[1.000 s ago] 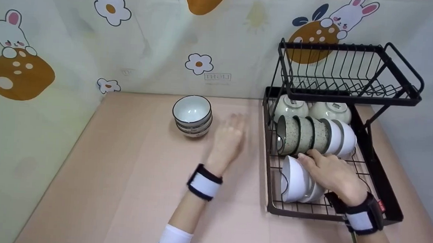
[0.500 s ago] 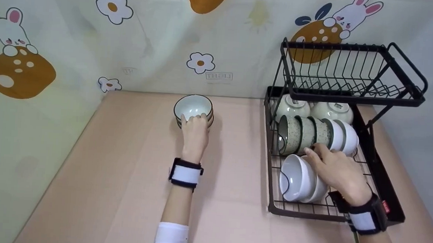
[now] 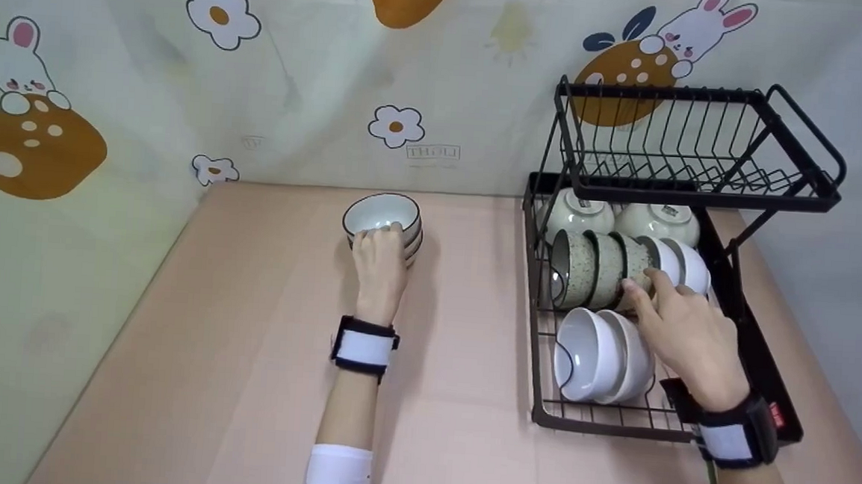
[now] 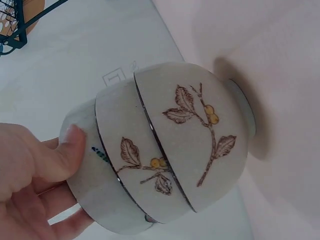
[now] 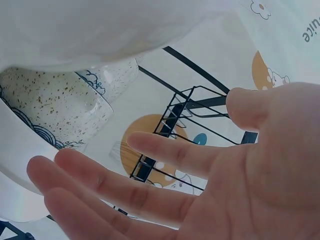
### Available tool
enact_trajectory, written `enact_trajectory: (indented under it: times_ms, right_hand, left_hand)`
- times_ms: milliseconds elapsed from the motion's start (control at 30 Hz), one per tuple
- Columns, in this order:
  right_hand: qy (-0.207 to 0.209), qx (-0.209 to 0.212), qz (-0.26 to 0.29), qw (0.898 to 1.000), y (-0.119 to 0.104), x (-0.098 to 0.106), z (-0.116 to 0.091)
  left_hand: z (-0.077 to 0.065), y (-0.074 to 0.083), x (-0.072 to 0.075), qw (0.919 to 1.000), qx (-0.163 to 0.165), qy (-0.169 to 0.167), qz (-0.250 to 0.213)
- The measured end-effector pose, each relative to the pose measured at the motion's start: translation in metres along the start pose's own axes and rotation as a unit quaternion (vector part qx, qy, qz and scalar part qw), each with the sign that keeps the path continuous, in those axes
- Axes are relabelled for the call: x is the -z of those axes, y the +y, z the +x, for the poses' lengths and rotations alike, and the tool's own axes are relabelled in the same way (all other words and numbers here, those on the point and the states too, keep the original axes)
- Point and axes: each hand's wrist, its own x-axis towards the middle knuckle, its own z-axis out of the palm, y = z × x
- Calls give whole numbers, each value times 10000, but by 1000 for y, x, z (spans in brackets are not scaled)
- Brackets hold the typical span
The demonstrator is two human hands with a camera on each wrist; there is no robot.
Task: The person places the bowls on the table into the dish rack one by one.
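Note:
At the back of the table stands a stack of cream bowls with dark rims; its top bowl (image 3: 380,210) is pinched at the near rim by my left hand (image 3: 379,272). In the left wrist view the thumb (image 4: 74,147) presses the top bowl's outside, and the bowls below show brown leaves and yellow berries (image 4: 200,130). My right hand (image 3: 694,344), fingers spread, is over the dish rack (image 3: 768,360) beside the speckled bowls (image 3: 609,271); contact cannot be told. Two white bowls (image 3: 592,357) lean on edge at the rack's front.
Behind the speckled bowls, cream bowls (image 3: 582,215) sit upside down in the rack. More white bowls (image 3: 692,271) stand at the right end of the middle row. The black wire upper tier (image 3: 673,193) overhangs the back. A patterned cloth (image 3: 299,77) hangs behind the pink table (image 3: 244,365).
My left hand has moved left from beside the stack and taken the top bowl's rim. The right hand has lifted away from the front white bowls, up and right; these bowls now lean differently.

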Motion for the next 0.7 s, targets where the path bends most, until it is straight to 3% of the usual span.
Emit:
enact_trajectory:
  times_ms: [200, 367, 567, 700]
  right_hand:
    - [27, -10, -23, 10000, 0, 0, -1]
    - [206, 43, -9, 9998, 0, 1, -2]
    - [608, 247, 205, 9976, -3, 0, -2]
    - [1107, 472, 465, 9916, -6, -3, -3]
  left_hand:
    - [0, -6, 3, 9993, 57, 143, -340]
    - [-1, -7, 13, 9954, -112, 688, -652]
    - [-1, 4, 35, 9806, -821, 1526, -915]
    - [-3, 15, 47, 9679, -1414, 1791, -1054]
